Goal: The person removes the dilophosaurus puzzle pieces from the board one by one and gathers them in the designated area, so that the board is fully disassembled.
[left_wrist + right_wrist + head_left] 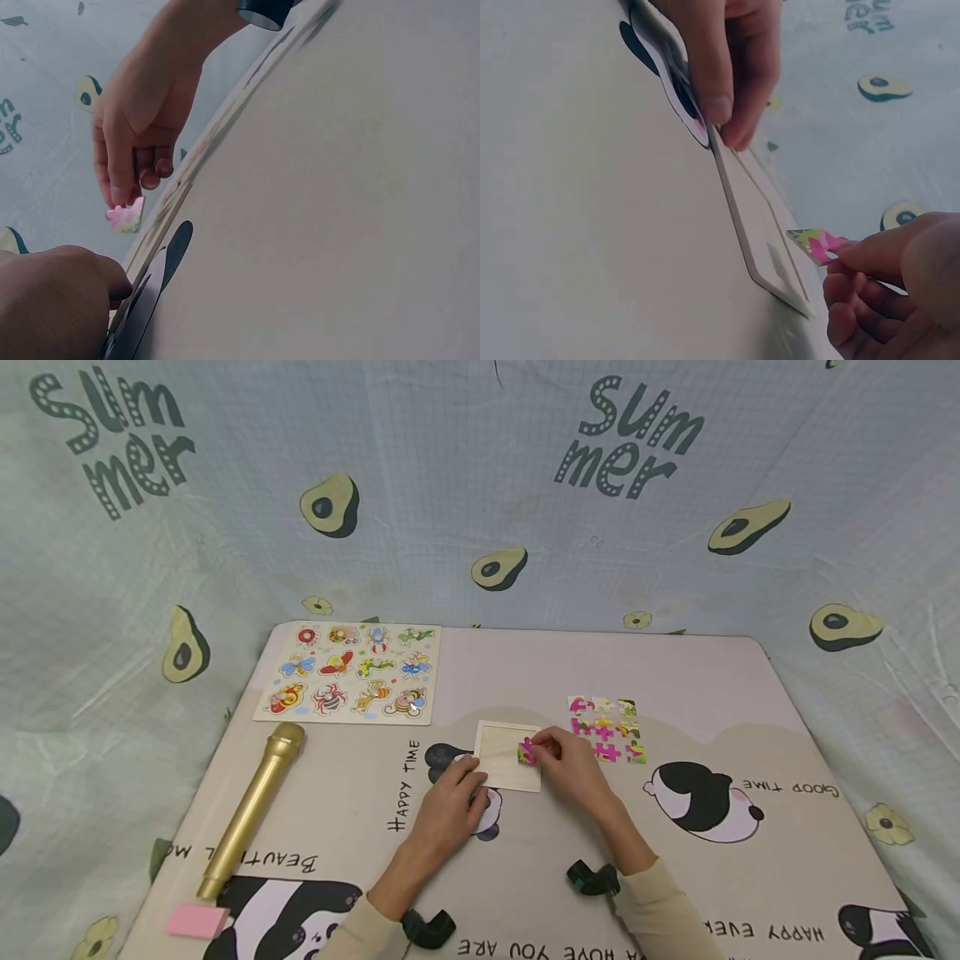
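A small square wooden puzzle tray [495, 768] with a raised rim lies at the middle of the table. My left hand [452, 797] grips its near left edge, thumb at the outside and fingertips over the rim in the right wrist view. Between thumb and fingertips my right hand [573, 768] pinches a pink and green jigsaw piece [817, 244]. That piece is held above the right part of the tray, tilted in the right wrist view. Right of the tray, several more pink, yellow and green jigsaw pieces [606, 752] lie spread in loose rows.
A board of colourful insect pictures [360, 714] lies at the back left. Nearer me on the left are a gold microphone [251, 810] and a pink block [197, 921]. Dark wrist cameras [592, 878] sit by both sleeves. A printed curtain [420, 460] hangs behind the table.
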The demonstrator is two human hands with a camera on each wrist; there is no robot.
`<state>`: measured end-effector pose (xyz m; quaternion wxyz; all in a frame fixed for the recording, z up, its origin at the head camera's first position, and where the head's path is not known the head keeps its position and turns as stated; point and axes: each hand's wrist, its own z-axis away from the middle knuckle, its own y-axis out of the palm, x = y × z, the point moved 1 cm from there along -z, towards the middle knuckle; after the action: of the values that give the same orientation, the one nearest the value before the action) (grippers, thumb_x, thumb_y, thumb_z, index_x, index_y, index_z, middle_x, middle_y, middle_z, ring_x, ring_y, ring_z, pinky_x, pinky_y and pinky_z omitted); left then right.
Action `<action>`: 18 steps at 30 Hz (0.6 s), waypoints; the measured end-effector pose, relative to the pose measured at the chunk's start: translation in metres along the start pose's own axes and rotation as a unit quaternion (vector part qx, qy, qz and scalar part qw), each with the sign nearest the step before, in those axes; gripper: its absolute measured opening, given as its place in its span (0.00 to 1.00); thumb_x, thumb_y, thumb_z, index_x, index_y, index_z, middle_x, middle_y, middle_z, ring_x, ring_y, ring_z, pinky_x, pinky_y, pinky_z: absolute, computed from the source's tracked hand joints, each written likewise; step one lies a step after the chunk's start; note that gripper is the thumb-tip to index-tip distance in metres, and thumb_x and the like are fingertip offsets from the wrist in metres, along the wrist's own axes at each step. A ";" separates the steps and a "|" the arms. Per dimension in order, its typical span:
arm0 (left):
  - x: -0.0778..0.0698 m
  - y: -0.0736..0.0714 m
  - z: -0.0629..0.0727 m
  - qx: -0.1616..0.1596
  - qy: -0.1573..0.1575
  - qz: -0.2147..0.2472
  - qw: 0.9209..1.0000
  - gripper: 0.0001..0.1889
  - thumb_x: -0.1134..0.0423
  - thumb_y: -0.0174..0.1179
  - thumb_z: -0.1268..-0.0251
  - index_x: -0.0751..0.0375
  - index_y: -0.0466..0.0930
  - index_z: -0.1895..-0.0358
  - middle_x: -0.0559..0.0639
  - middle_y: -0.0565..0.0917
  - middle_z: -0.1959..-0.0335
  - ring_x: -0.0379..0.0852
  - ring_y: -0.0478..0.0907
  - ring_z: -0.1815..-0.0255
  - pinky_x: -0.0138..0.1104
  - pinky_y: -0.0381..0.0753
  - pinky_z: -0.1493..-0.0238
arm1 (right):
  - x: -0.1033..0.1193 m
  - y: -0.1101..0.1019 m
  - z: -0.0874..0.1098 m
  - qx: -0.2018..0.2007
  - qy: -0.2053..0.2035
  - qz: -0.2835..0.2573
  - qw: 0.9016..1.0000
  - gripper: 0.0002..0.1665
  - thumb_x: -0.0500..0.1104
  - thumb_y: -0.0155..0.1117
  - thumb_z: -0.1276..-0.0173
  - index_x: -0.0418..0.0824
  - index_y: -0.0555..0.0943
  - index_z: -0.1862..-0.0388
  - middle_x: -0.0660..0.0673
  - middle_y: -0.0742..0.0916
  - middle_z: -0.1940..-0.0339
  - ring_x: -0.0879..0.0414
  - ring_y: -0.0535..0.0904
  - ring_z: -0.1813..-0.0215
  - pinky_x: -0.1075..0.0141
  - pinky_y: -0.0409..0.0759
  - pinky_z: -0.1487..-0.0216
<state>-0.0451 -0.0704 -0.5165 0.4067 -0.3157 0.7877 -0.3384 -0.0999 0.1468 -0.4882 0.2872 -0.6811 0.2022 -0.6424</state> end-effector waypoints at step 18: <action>0.000 -0.001 0.000 0.001 -0.002 -0.001 1.000 0.08 0.66 0.67 0.38 0.63 0.87 0.57 0.55 0.83 0.46 0.52 0.82 0.40 0.43 0.78 0.33 | -0.034 -0.039 0.001 -0.056 0.033 0.045 0.997 0.12 0.43 0.64 0.28 0.39 0.85 0.51 0.42 0.88 0.60 0.54 0.78 0.62 0.71 0.75 0.63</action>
<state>-0.0447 -0.0707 -0.5159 0.4082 -0.3164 0.7864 -0.3389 -0.1059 0.1983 -0.4889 0.2703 -0.6649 0.2778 -0.6385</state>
